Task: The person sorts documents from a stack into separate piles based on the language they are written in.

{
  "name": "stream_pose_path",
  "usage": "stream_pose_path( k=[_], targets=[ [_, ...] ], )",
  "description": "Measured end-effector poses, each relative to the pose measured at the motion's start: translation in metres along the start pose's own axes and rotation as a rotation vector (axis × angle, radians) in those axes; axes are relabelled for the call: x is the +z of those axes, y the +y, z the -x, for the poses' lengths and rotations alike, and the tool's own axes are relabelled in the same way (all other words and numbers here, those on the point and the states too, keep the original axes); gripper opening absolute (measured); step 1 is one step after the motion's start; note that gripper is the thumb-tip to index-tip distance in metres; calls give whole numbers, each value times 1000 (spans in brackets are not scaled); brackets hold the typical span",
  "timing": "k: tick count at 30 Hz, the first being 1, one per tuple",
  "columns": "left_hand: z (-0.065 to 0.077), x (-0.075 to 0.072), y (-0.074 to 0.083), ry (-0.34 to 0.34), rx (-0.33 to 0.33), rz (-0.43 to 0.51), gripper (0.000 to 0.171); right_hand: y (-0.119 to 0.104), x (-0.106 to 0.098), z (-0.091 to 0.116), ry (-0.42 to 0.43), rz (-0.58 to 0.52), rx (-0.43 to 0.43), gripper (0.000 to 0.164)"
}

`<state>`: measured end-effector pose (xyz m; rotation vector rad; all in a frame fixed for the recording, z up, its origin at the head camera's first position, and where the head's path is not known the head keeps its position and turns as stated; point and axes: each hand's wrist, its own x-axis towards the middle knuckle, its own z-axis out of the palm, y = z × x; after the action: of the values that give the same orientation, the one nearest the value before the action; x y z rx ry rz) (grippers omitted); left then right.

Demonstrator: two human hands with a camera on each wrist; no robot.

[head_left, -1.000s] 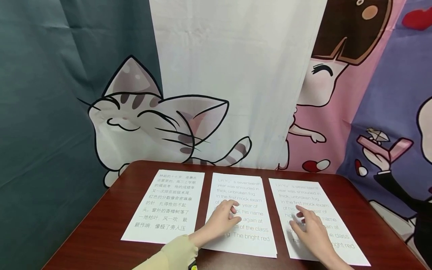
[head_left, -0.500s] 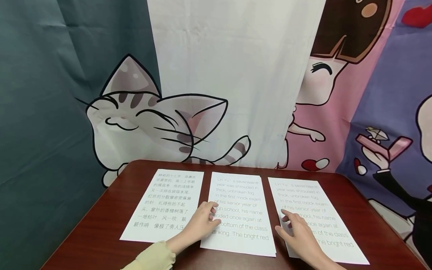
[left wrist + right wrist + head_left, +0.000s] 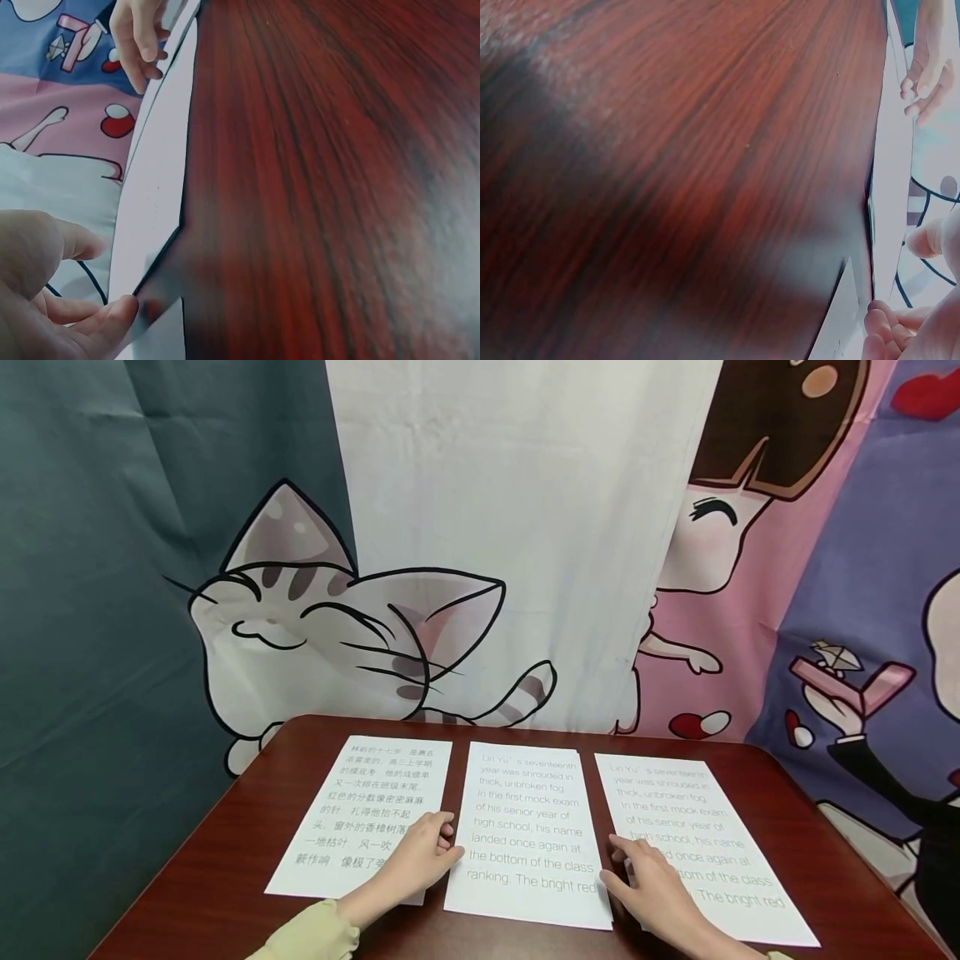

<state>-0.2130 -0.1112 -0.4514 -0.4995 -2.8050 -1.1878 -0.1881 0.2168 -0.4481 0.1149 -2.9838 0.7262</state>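
Note:
Three groups of white printed paper lie side by side on the table. The left sheet bears Chinese text; the middle sheets, with a doubled edge, and the right sheet bear English text. My left hand is at the middle sheets' left edge, over the lower right of the Chinese page. My right hand is beside their right edge, partly covering the right sheet. Fingers are loosely bent on both hands, thumbs apart from them. In the left wrist view, fingertips are close to a paper edge; contact is unclear.
The dark red-brown wooden table has rounded far corners. Behind it hangs a cloth backdrop printed with a cartoon cat and figures.
Both hands have moved left: my left hand from over the middle sheets to their left edge, my right hand from over the right sheet toward the gap beside the middle ones. The papers stay put.

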Motion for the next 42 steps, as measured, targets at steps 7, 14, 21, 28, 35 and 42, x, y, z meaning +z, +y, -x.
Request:
stream_pose_path(
  k=[7, 14, 21, 28, 35, 42],
  targets=[
    [2, 1, -6, 3, 55, -2, 48, -3, 2, -1, -7, 19, -7, 55],
    [-2, 3, -4, -24, 66, -61, 49, -3, 4, -3, -18, 66, -12, 54],
    [-4, 6, -1, -27, 71, -80, 47, -4, 5, -5, -20, 107, -24, 51],
    [-1, 5, -1, -40, 74, -104, 48, -7, 6, -5, -11, 121, -38, 50],
    [0, 6, -1, -23, 79, -130, 47, -8, 7, -5, -17, 126, -41, 53],
    [0, 6, -1, -31, 67, -142, 45, -10, 9, -4, -5, 120, -54, 51]
  ],
)
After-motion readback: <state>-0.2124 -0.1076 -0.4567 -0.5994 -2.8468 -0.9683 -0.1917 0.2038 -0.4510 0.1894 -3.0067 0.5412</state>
